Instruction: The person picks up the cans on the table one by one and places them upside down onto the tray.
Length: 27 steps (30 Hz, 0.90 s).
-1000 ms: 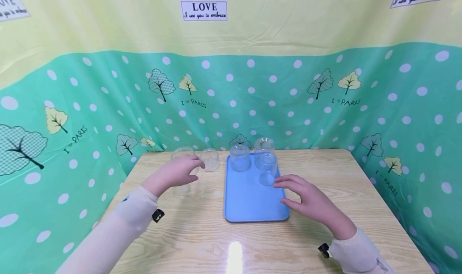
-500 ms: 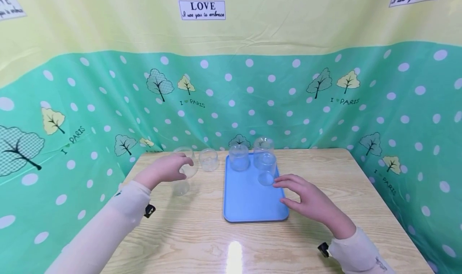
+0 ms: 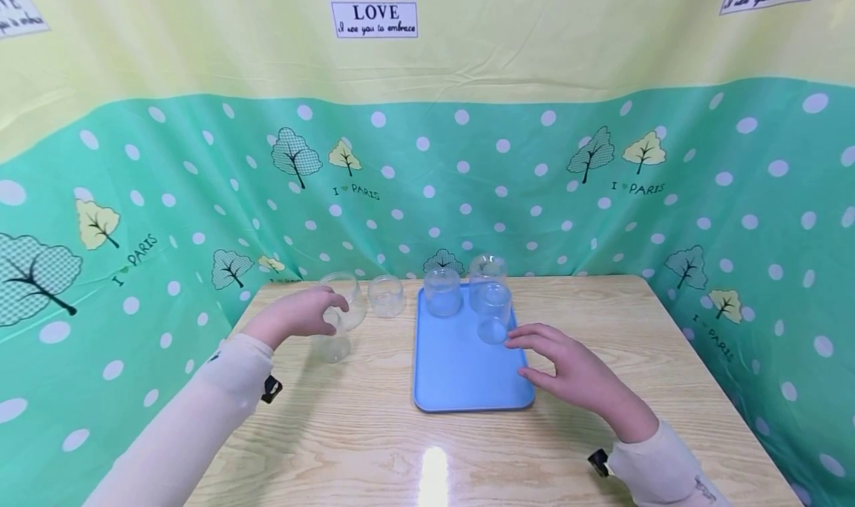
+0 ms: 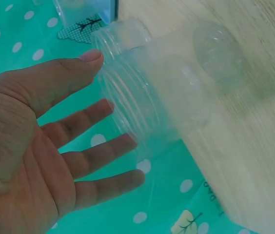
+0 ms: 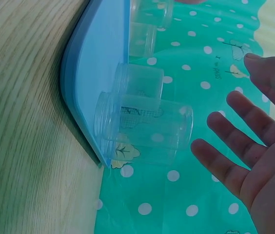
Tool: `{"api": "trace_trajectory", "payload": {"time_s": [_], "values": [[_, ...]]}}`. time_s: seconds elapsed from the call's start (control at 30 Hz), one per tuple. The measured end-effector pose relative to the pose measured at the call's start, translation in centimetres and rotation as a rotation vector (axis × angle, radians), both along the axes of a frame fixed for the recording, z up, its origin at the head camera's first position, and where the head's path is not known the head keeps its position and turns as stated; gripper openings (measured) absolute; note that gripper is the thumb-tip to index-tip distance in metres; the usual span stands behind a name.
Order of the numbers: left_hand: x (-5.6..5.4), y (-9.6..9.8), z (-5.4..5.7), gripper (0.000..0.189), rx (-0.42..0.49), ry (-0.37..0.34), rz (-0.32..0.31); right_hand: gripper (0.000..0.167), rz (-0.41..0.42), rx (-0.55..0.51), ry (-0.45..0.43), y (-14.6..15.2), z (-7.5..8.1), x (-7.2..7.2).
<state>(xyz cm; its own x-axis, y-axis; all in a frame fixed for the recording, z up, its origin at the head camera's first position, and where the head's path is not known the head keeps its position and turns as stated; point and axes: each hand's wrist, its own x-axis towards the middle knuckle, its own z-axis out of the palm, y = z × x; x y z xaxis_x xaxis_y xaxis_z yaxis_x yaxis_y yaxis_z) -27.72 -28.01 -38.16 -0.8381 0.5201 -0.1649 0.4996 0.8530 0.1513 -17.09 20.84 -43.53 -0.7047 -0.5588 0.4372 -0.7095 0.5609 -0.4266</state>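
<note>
My left hand (image 3: pixel 298 315) hovers over a slim clear jar (image 3: pixel 336 349) on the table's left side, fingers spread and thumb apart. In the left wrist view its fingertips lie near the threaded neck of a wide clear jar (image 4: pixel 152 102). A wide jar (image 3: pixel 350 310) and a short one (image 3: pixel 386 297) stand just beyond that hand. Three more clear jars are on the blue tray (image 3: pixel 461 381): a short one (image 3: pixel 443 293), a tall one (image 3: pixel 488 268) and a slim one (image 3: pixel 494 318). Beside the slim one, my right hand (image 3: pixel 568 366) is held with loosely spread fingers, holding nothing.
The wooden table (image 3: pixel 361 447) carries the tray near its middle. A green and yellow printed cloth (image 3: pixel 427 165) hangs behind and on both sides, close to the table's back edge. In the right wrist view the jars on the tray stand with their threaded necks down.
My left hand has moved left and slightly down, from beside the short jar to over the slim one. My right hand and the jars have stayed put.
</note>
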Motion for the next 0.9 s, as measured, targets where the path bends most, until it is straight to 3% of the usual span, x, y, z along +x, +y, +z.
{"api": "trace_trajectory", "payload": {"time_s": [0.53,0.9], "values": [[-0.14,0.12,-0.42,0.037,-0.004,-0.088,0.022,0.045,-0.005,-0.001,-0.016,0.10,0.02,0.08],[-0.42,-0.18,-0.86,0.041,-0.020,-0.090,0.036,0.045,0.009,-0.010,-0.014,0.26,-0.26,-0.16]]}}
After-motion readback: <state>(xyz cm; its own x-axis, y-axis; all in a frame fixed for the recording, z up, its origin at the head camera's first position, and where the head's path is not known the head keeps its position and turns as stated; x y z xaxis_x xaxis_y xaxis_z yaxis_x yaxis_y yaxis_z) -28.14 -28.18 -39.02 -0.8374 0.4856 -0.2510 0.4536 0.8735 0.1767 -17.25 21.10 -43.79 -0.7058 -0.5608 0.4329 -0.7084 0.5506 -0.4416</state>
